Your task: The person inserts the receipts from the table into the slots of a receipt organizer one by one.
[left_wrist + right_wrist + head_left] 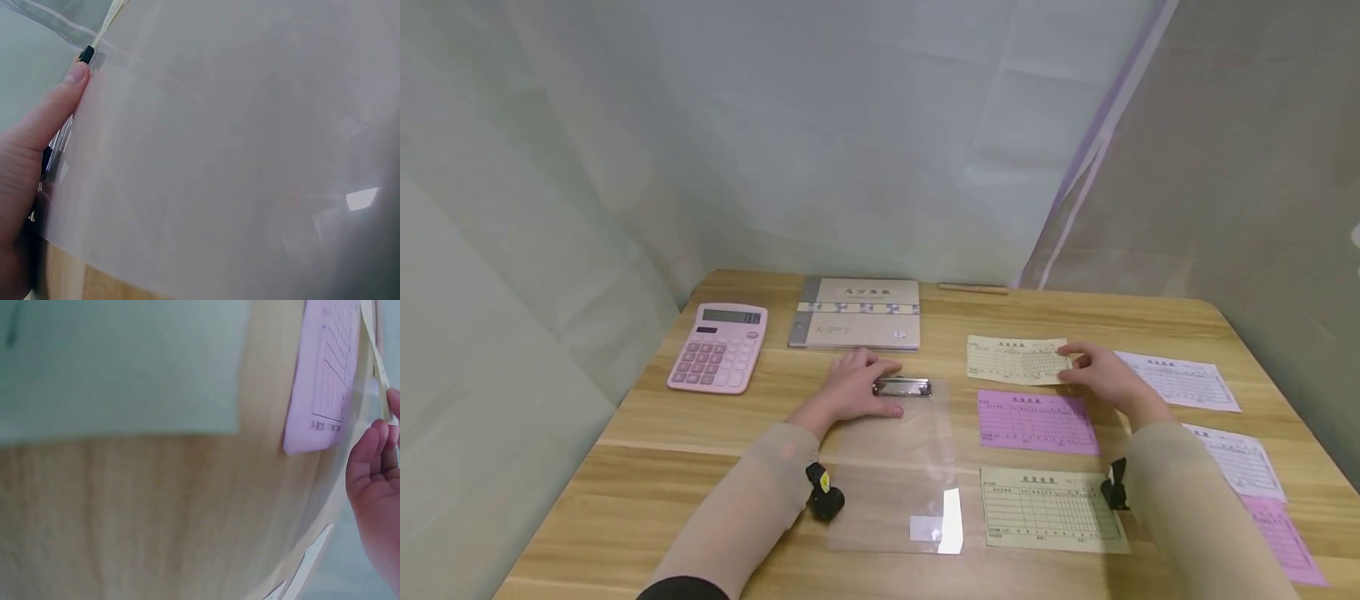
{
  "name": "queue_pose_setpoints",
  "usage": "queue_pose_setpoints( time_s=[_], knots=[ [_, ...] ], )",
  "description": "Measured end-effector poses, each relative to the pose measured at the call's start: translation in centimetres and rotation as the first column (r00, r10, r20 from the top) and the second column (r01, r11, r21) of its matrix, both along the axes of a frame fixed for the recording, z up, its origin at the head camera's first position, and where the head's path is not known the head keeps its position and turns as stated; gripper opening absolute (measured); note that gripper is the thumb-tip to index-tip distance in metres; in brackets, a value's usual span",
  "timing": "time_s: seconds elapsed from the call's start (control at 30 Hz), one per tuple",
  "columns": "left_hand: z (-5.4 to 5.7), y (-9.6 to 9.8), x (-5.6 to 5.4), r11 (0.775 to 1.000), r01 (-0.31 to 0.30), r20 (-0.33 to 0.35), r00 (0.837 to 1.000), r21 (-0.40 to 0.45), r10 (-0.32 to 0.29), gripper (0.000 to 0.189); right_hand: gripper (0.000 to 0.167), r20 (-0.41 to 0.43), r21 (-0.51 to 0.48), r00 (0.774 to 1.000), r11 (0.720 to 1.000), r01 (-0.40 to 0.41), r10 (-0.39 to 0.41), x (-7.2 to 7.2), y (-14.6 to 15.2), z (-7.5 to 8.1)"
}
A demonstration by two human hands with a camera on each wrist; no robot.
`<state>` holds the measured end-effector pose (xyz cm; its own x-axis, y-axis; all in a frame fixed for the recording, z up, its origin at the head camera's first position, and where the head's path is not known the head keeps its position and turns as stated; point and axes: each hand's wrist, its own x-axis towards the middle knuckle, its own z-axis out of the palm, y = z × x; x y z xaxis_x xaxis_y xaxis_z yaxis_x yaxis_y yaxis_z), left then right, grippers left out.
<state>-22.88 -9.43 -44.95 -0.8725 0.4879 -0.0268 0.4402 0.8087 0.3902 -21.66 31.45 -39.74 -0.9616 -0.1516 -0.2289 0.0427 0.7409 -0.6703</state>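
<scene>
Our right fingers (1078, 348) pinch the far yellow slip (1011, 360) by its right edge, on the counter (625, 492) just behind the purple slip (1037, 422); our left fingers (882, 367) lie spread about the clip (902, 387). We'd best pinch lightly to avoid creases, steadying the clipboard (887, 479) with our left.

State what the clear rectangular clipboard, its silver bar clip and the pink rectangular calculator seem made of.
Clipboard: probably glossy plastic, being see-through with white glare. Clip: likely polished metal, given its bright highlights. Calculator: seemingly satin plastic, judging by its evenly coloured casing.
</scene>
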Motion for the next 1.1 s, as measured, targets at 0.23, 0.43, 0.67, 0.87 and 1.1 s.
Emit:
queue_pose_setpoints(
  time_s=[0.23,0.43,0.67,0.87,1.1],
  knots=[
    [-0.1,0.0,0.0,1.0,-0.002,-0.011,1.0,0.005,0.002,0.083,0.058,-0.002,-0.041,1.0,0.999,0.015,-0.015,0.2,0.4,-0.1],
    [-0.1,0.1,0.1,1.0,0.0,-0.007,1.0,0.0,0.0,0.083,0.054,0.005,-0.083,1.0,0.996,0.026,-0.026,0.4,0.1,-0.1],
    [0.0,0.1,0.1,1.0,0.002,-0.015,1.0,0.01,-0.002,0.082,0.051,-0.012,-0.086,0.998,0.994,0.068,-0.069,0.3,-0.5,-0.3],
    [0.2,0.1,0.2,1.0,0.003,-0.014,1.0,0.017,-0.003,0.082,0.05,-0.042,-0.089,0.993,0.99,0.107,-0.111,0.3,-0.8,-0.2],
    [0.2,0.0,0.2,1.0,-0.004,-0.008,1.0,0.019,0.004,0.082,0.055,-0.046,-0.142,0.99,0.982,0.127,-0.134,0.4,-0.8,0.6]
  ],
)
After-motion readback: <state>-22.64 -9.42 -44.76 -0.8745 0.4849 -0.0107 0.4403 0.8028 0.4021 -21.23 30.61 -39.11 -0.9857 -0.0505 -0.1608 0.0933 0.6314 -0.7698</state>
